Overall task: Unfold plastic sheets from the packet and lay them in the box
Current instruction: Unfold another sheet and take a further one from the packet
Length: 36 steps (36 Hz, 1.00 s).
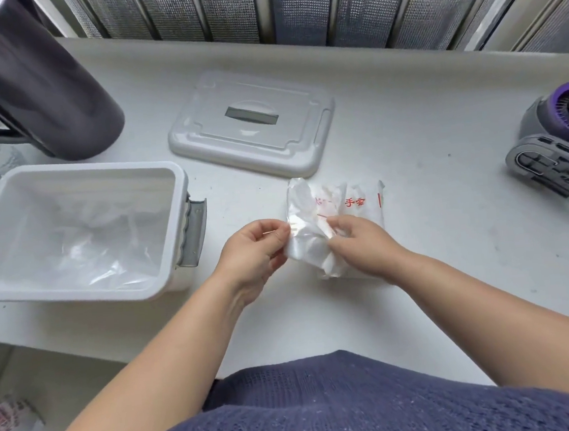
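Sheet pinched over packet
My left hand and right hand each pinch an edge; the box, sheets inside, stands left.

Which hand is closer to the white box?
Left. The left hand pinches the plastic sheet just right of the box; the right hand grips its far side, over the packet.

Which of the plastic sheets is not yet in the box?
The crumpled sheet pinched between the left hand and right hand, by the red-printed packet. The other sheets lie loosely inside the white box to the left.
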Each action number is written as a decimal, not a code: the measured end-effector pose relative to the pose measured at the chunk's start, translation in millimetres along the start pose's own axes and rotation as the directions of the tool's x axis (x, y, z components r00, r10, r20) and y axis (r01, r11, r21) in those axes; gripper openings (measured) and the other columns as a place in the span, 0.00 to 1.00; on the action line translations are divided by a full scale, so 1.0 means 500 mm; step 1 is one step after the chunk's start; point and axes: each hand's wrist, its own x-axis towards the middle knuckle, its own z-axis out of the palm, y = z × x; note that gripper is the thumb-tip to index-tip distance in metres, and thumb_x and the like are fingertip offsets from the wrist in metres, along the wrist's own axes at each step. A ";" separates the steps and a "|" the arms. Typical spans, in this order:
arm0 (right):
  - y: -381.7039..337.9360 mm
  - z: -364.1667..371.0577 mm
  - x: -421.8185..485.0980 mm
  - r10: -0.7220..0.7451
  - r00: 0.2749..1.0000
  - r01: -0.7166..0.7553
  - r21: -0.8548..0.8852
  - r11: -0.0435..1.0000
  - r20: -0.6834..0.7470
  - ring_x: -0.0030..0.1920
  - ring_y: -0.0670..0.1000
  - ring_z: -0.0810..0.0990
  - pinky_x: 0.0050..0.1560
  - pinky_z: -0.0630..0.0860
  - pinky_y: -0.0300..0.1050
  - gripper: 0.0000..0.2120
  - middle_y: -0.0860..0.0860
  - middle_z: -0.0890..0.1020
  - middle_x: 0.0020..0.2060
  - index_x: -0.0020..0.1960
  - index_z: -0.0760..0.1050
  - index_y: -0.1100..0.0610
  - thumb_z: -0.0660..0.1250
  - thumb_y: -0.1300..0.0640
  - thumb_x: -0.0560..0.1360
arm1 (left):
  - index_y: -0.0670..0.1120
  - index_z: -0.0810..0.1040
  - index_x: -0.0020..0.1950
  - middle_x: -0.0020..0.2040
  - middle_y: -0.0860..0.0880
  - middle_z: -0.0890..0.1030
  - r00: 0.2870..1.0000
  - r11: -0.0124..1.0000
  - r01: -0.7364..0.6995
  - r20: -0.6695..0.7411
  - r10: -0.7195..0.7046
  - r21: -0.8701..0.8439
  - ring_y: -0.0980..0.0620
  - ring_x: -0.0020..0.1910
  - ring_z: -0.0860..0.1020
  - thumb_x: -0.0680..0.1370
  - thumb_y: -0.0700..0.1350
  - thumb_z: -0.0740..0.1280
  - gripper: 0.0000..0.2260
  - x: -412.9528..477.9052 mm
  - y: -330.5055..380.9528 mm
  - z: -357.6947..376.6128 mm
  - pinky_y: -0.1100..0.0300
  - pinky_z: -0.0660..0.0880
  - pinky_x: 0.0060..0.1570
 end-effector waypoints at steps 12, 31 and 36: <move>0.010 0.022 0.010 -0.027 1.000 0.028 -0.191 0.981 0.005 0.59 0.54 0.74 0.60 0.69 0.44 0.26 0.54 0.74 0.63 0.71 0.67 0.55 0.61 0.61 0.72 | 0.43 0.77 0.63 0.60 0.42 0.74 0.803 0.200 -0.461 0.311 0.507 0.864 0.43 0.58 0.74 0.74 0.47 0.68 0.18 -0.006 -0.042 -0.040 0.56 0.70 0.60; 0.013 0.014 0.022 -0.008 1.000 0.007 -0.251 0.968 -0.004 0.59 0.57 0.75 0.62 0.69 0.46 0.26 0.54 0.74 0.63 0.71 0.67 0.55 0.63 0.60 0.73 | 0.46 0.86 0.46 0.45 0.51 0.84 0.783 0.339 -0.486 0.230 0.578 0.806 0.52 0.43 0.81 0.75 0.46 0.68 0.07 0.046 -0.067 -0.034 0.74 0.71 0.43; 0.006 0.007 0.015 -0.008 1.000 0.001 -0.231 0.973 -0.030 0.62 0.55 0.72 0.60 0.67 0.43 0.20 0.55 0.74 0.61 0.65 0.71 0.59 0.64 0.55 0.75 | 0.44 0.83 0.54 0.52 0.48 0.84 0.972 0.915 -0.186 -0.072 0.226 0.359 0.55 0.49 0.79 0.78 0.43 0.67 0.08 0.036 -0.046 -0.032 0.59 0.75 0.58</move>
